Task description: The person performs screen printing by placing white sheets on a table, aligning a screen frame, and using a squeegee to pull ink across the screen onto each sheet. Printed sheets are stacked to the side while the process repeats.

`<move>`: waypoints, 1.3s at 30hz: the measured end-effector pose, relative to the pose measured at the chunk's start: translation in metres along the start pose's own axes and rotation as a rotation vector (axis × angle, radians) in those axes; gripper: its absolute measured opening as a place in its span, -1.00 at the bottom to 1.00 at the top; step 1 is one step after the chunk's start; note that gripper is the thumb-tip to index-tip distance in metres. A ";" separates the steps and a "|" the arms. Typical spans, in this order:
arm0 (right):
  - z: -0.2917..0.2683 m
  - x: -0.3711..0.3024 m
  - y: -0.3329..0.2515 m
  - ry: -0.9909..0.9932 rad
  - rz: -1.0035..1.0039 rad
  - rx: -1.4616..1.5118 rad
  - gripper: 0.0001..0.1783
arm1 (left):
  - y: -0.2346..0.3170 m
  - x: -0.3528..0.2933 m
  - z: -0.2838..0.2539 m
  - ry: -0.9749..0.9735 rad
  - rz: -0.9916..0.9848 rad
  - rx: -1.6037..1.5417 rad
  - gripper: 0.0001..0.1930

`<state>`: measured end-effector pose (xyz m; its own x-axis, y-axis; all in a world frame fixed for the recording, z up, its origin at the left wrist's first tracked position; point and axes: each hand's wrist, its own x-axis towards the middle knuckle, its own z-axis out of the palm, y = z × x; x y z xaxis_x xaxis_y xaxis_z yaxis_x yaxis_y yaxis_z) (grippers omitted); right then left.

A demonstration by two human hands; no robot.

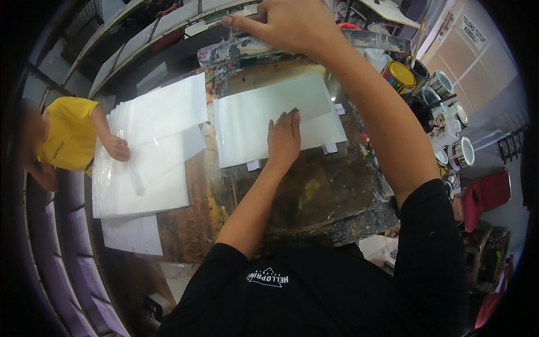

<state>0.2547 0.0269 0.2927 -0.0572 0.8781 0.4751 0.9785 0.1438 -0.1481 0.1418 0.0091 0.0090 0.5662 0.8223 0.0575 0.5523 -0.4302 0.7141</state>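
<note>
Presently, from my distant seat, I see the left hand [284,139] lying on the pale glossy sheet [241,135], palm down, with its fingers extended and nothing clasped; the fingertips look dark. The right hand [292,23] is raised at the upper edge of my view, its thumb pointing to the left. As the view cuts part of this hand, I cannot tell whether it grasps something, nor whether it touches the paint-stained bar [219,53] near it.

The sheet lies on the worktop [303,196], and small white tabs [254,165] sit at its near and right edges. Between it and the near edge of the worktop I find a wide, stained stretch for moving. On the left the room is narrower, because the white stack [149,151] is near, with a co-worker's hand [116,147] upon it. On the right, the right forearm passes above the worktop, and paint cans [400,76] stand beyond.
</note>
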 end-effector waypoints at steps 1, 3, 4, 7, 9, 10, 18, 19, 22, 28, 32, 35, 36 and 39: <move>-0.001 0.001 0.001 0.026 0.003 -0.017 0.01 | 0.006 0.001 -0.004 -0.009 0.023 0.009 -0.51; 0.006 0.005 0.001 0.072 -0.003 -0.046 0.01 | 0.003 0.000 0.004 0.016 0.108 0.141 -0.50; 0.009 0.009 0.000 0.084 -0.023 -0.036 0.01 | -0.011 -0.004 0.028 0.051 0.168 0.265 -0.49; 0.010 0.008 0.006 0.090 -0.018 -0.028 0.03 | -0.019 -0.015 0.052 0.107 0.318 0.426 -0.46; 0.009 0.008 0.005 0.056 -0.002 -0.034 0.04 | -0.020 -0.017 0.054 0.115 0.336 0.419 -0.45; 0.011 0.008 0.006 0.088 -0.012 -0.042 0.04 | -0.019 -0.018 0.055 0.116 0.342 0.405 -0.45; -0.001 0.015 0.000 0.099 0.031 -0.070 0.06 | -0.008 -0.027 0.048 0.115 0.393 0.435 -0.45; -0.001 0.017 -0.001 0.103 0.050 -0.079 0.06 | -0.008 -0.028 0.048 0.129 0.402 0.426 -0.47; -0.018 0.014 -0.007 -0.056 0.045 0.011 0.07 | -0.008 -0.031 0.046 0.176 0.433 0.390 -0.51; 0.013 0.009 0.004 0.176 0.004 -0.039 0.06 | 0.004 -0.027 -0.019 0.427 0.239 -0.181 -0.49; 0.047 -0.036 0.008 0.143 -0.043 -0.070 -0.08 | 0.018 -0.035 -0.137 0.408 0.111 -1.052 0.13; 0.072 -0.093 0.010 -0.116 -0.101 -0.048 -0.19 | 0.018 -0.064 -0.141 0.232 -0.101 -0.831 0.17; 0.082 -0.111 0.016 -0.242 -0.118 -0.003 -0.33 | 0.006 -0.076 -0.126 0.232 -0.072 -0.702 0.18; 0.117 -0.164 0.008 -0.383 -0.141 -0.044 -0.58 | -0.045 -0.109 -0.082 0.290 -0.057 -0.135 0.16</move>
<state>0.2491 -0.0625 0.1115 -0.2527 0.9588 0.1298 0.9629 0.2624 -0.0636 0.0048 -0.0306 0.0272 0.3279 0.9238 0.1977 0.4809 -0.3434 0.8068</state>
